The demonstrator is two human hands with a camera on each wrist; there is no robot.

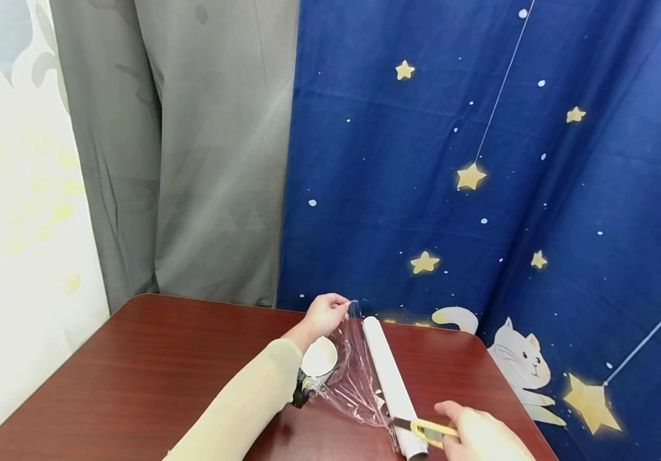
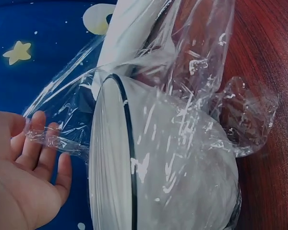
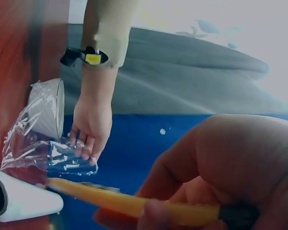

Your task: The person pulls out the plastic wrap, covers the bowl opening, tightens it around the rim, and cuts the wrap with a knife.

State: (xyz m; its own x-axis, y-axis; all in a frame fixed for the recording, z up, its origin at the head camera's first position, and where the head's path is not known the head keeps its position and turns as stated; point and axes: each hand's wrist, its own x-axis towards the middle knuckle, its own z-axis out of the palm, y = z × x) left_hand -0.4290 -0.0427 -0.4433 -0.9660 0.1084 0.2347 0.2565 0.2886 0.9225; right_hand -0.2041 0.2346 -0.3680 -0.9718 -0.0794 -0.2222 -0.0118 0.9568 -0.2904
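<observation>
In the head view my left hand (image 1: 326,314) pinches the edge of a clear sheet of plastic wrap (image 1: 353,378) between thumb and fingertips, holding it up. The sheet drapes from there over a white bowl (image 2: 182,182) with a dark rim line, bunching around its side. Beside the bowl lies a white roll of plastic wrap (image 1: 389,374), with the sheet trailing alongside it. My right hand (image 1: 482,435) grips a yellow utility knife (image 3: 115,203), its dark blade over the near end of the roll.
The brown wooden table (image 1: 209,358) extends left of the bowl. A grey curtain (image 1: 215,160) and a blue star-patterned curtain (image 1: 376,160) hang behind its far edge. A black strap (image 3: 81,57) with a yellow label circles the left wrist.
</observation>
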